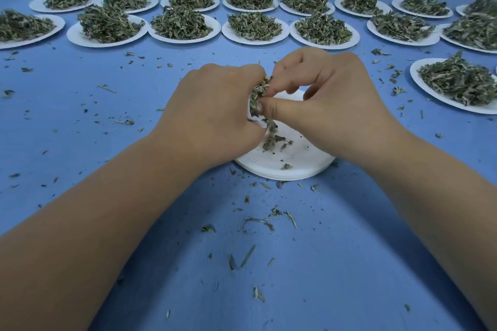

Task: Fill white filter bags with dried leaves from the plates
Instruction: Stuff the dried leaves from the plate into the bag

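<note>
Both of my hands meet over a white paper plate [293,166] in the middle of the blue table. My left hand [215,115] curls around something white at its fingertips, mostly hidden; I take it for a filter bag [251,115], but I cannot tell for sure. My right hand [322,105] pinches a clump of dried green leaves [258,94] between thumb and fingers, right against the left hand. A few leaves [273,140] hang and lie on the plate below.
Two rows of white plates heaped with dried leaves [180,24] run across the far side of the table. One more heaped plate [457,83] sits at the right. Loose leaf bits [258,223] litter the blue tabletop [94,121] around and in front of the plate.
</note>
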